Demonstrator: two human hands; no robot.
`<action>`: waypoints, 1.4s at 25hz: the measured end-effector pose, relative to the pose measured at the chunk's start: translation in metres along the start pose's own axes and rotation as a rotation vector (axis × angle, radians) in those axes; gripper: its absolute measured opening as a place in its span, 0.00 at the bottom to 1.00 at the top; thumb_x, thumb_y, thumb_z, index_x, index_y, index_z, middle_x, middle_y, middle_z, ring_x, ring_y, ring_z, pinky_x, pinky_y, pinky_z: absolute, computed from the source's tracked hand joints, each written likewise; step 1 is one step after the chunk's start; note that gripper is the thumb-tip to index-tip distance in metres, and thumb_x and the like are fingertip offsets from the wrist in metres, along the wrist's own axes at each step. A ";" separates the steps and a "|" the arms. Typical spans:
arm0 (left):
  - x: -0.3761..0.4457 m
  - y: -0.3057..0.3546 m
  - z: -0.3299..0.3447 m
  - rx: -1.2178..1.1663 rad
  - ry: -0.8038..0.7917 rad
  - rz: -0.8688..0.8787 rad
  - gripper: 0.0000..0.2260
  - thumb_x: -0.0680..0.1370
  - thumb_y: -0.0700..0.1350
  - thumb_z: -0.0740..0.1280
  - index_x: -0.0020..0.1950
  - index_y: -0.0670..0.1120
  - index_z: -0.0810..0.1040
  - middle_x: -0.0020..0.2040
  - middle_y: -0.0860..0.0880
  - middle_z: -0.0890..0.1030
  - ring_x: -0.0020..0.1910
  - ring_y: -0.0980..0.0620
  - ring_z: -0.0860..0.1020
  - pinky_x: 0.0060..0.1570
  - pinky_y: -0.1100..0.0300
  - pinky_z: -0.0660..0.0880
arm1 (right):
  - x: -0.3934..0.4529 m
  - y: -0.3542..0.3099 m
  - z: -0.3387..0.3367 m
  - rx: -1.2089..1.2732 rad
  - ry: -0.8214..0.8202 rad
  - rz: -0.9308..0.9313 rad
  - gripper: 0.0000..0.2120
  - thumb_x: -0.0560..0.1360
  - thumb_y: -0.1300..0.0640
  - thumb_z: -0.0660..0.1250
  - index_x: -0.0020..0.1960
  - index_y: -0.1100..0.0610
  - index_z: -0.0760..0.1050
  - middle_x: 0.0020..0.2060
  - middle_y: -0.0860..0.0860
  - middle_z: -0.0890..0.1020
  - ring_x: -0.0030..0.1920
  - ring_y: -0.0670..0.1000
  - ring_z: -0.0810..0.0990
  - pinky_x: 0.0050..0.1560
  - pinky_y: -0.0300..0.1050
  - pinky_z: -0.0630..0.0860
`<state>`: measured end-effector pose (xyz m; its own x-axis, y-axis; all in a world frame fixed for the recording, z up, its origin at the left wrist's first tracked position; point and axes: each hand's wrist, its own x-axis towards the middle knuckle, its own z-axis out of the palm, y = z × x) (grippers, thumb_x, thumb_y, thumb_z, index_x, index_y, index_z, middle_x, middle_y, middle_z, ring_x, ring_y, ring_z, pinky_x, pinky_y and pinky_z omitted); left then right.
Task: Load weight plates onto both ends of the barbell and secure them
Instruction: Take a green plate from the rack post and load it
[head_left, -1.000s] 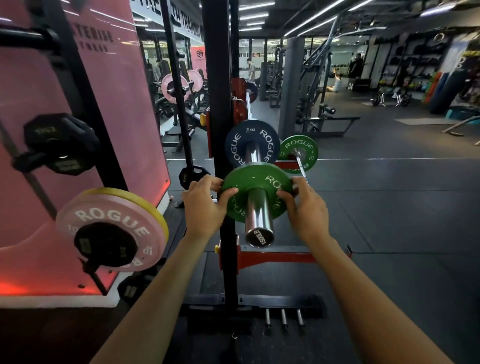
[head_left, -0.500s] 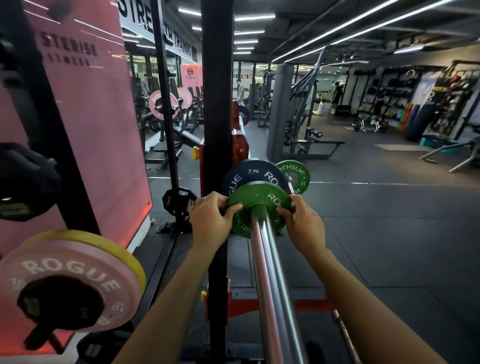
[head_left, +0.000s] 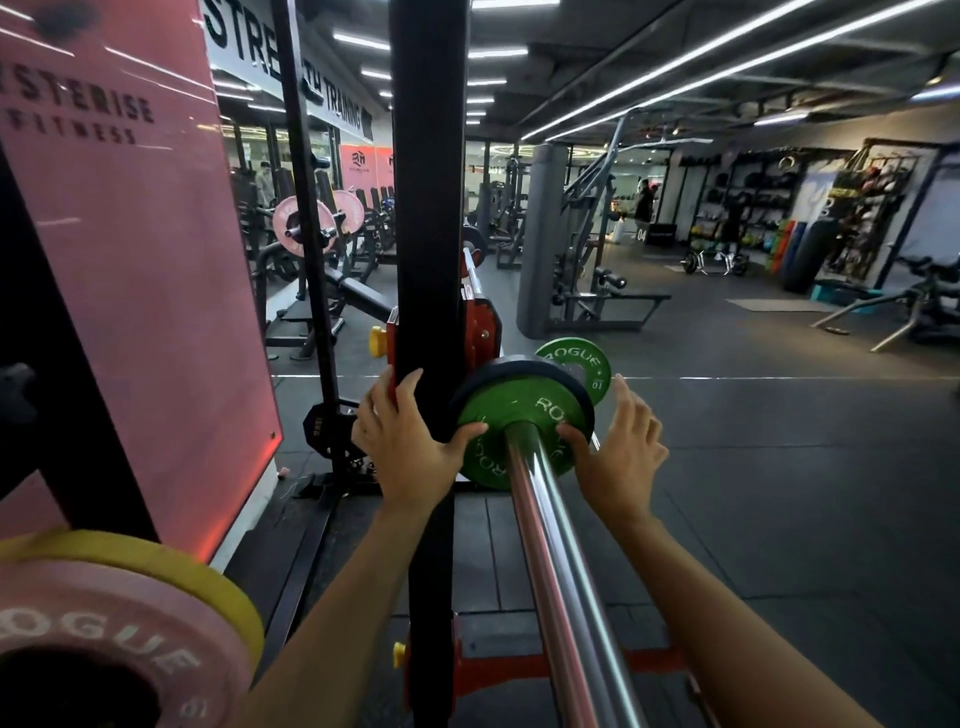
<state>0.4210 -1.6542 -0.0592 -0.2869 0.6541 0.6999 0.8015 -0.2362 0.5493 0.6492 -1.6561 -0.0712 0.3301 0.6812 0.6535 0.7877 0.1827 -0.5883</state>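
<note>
A green Rogue plate (head_left: 519, 415) sits on the chrome barbell sleeve (head_left: 561, 571), flush against a larger dark blue plate (head_left: 498, 370) behind it. My left hand (head_left: 405, 441) is at the plate's left side, thumb pressing on its face, fingers straight up beside the rack upright. My right hand (head_left: 621, 452) is at the right side, thumb on the plate near the sleeve, fingers straight and lifted off the rim. A second green plate (head_left: 576, 364) shows farther along, on another bar.
The black rack upright (head_left: 426, 208) stands just left of the plates. Pink (head_left: 104, 623) and yellow (head_left: 197, 577) plates hang on a storage peg at lower left, in front of a pink wall panel (head_left: 130, 260). Dark rubber floor (head_left: 779, 493) stretches to the right, with machines beyond.
The green plate has slid along the sleeve up against the dark blue plate. Both hands have let go of its rim and now press its face with the thumbs.
</note>
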 end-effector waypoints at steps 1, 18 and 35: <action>-0.001 0.000 0.000 -0.003 -0.007 0.002 0.44 0.64 0.76 0.67 0.71 0.48 0.69 0.73 0.43 0.67 0.71 0.39 0.63 0.65 0.37 0.62 | -0.001 0.000 -0.002 -0.017 -0.001 -0.007 0.42 0.71 0.32 0.67 0.76 0.48 0.55 0.70 0.55 0.67 0.68 0.59 0.64 0.61 0.68 0.63; -0.086 0.041 -0.102 -0.103 -0.166 0.046 0.28 0.73 0.64 0.70 0.68 0.53 0.71 0.64 0.49 0.75 0.63 0.45 0.70 0.60 0.47 0.64 | -0.073 -0.023 -0.116 0.079 -0.180 -0.139 0.26 0.76 0.42 0.66 0.71 0.50 0.68 0.63 0.51 0.75 0.62 0.52 0.73 0.58 0.47 0.71; -0.258 0.120 -0.275 -0.112 -0.218 0.087 0.26 0.76 0.67 0.60 0.68 0.53 0.74 0.64 0.51 0.76 0.65 0.48 0.71 0.66 0.47 0.66 | -0.237 -0.067 -0.292 0.177 -0.260 -0.133 0.26 0.78 0.42 0.63 0.72 0.50 0.68 0.66 0.51 0.74 0.66 0.52 0.71 0.63 0.56 0.73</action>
<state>0.4472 -2.0495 -0.0483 -0.0899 0.7644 0.6385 0.7516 -0.3686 0.5471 0.6699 -2.0368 -0.0470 0.0689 0.7972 0.5998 0.7046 0.3867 -0.5949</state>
